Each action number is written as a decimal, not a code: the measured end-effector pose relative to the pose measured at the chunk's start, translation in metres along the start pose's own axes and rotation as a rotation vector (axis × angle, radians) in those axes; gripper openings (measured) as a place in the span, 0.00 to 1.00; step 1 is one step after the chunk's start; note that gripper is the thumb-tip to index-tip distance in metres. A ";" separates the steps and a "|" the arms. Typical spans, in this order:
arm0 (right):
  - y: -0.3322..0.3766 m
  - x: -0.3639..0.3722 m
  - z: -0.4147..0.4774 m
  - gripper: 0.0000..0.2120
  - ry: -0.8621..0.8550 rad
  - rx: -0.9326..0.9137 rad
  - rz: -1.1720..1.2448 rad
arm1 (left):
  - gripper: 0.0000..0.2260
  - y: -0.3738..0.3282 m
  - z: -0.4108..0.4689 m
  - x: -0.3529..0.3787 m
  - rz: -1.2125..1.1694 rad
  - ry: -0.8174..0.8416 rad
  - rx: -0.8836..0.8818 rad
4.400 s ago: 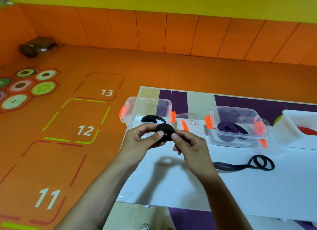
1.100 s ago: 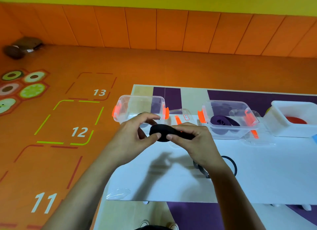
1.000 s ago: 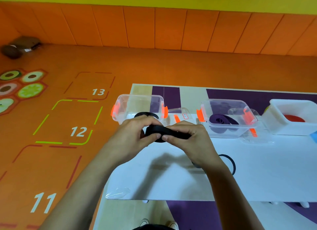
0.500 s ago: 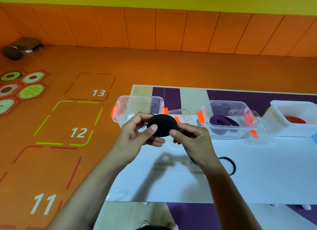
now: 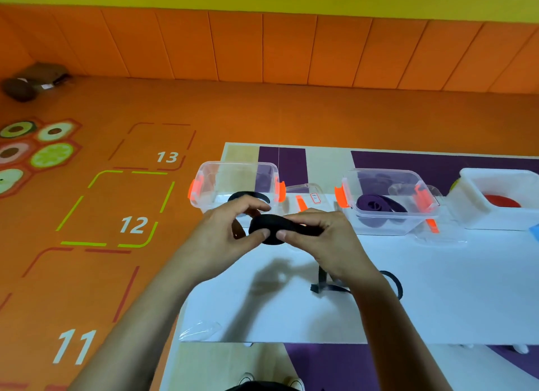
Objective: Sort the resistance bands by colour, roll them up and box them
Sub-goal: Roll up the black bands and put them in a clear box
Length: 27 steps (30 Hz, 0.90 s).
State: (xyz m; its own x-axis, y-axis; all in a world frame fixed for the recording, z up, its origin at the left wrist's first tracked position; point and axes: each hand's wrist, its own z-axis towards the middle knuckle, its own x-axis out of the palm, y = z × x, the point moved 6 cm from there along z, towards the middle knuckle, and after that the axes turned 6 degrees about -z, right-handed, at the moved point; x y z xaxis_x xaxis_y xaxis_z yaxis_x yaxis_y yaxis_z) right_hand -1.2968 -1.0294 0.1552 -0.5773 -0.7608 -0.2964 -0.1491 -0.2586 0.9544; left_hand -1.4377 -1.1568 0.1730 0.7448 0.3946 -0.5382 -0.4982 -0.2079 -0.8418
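Observation:
A partly rolled black resistance band (image 5: 269,229) is held above the white table (image 5: 437,288). My left hand (image 5: 224,233) pinches the roll from the left with thumb and fingers. My right hand (image 5: 323,242) pinches it from the right. The band's loose tail (image 5: 323,282) hangs under my right hand and ends in a loop on the table. Behind my left hand stands a clear box with orange clips (image 5: 236,183) holding another black band (image 5: 248,195). A second clear box (image 5: 388,201) holds a purple band (image 5: 379,205).
A white tub (image 5: 501,198) with a red band (image 5: 501,201) stands at the far right. A clear lid (image 5: 306,198) lies between the two clear boxes. A scrap of clear plastic (image 5: 198,331) lies at the table's front left corner. Orange floor lies to the left.
The roll has turned from facing me to lying flatter between both hands. The tail on the table has grown shorter since the earliest frame.

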 end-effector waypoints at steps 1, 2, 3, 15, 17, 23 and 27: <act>0.001 0.002 0.000 0.11 0.012 -0.006 -0.014 | 0.11 -0.004 0.001 0.000 0.042 0.023 0.039; 0.002 0.003 0.000 0.10 0.016 -0.006 -0.021 | 0.09 -0.006 0.002 0.000 0.084 0.034 0.063; 0.003 0.003 0.000 0.10 0.006 -0.003 -0.017 | 0.08 -0.008 0.003 0.000 0.107 0.035 0.075; -0.009 -0.003 0.001 0.10 -0.164 0.029 0.222 | 0.05 0.006 0.005 0.002 -0.702 -0.252 -0.033; -0.010 0.001 0.003 0.09 -0.193 0.035 0.265 | 0.05 0.007 0.004 0.009 -0.812 -0.282 -0.073; -0.010 0.005 0.004 0.08 -0.238 0.043 0.250 | 0.02 0.011 -0.003 0.033 -1.017 -0.224 -0.245; -0.006 -0.003 -0.001 0.11 -0.149 0.031 0.161 | 0.05 0.015 -0.001 0.009 -0.388 -0.158 -0.207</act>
State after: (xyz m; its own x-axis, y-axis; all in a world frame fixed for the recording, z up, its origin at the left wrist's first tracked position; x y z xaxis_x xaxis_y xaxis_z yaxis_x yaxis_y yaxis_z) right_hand -1.2938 -1.0259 0.1504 -0.7079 -0.6935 -0.1340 -0.0692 -0.1207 0.9903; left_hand -1.4386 -1.1575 0.1555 0.7735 0.6069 -0.1826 -0.0853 -0.1858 -0.9789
